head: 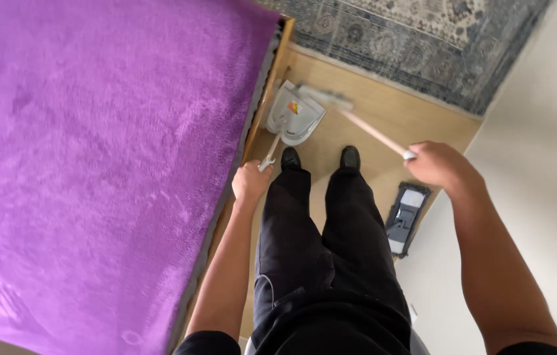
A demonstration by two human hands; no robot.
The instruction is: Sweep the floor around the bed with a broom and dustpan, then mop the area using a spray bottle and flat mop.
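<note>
From the head camera, looking straight down, the person stands on a strip of wooden floor beside a bed with a fuzzy purple blanket.

The left hand is closed around the thin handle of a white dustpan. The pan rests on the floor just in front of the black shoes, right next to the bed's wooden edge.

The right hand is closed around the top of a long pale broom stick. The stick slants down to the broom head, which sits at the open mouth of the dustpan, touching it or nearly so.

It looks like the sweeping-into-the-pan step. The next push would need the pan held flat and firm against the floor while the broom pulls the dirt in with short, soft strokes. I cannot see any dirt; it is too small or blurred.

A flat mop head lies on the floor near the right leg, by the white wall. A blue and grey patterned rug covers the floor farther ahead.
</note>
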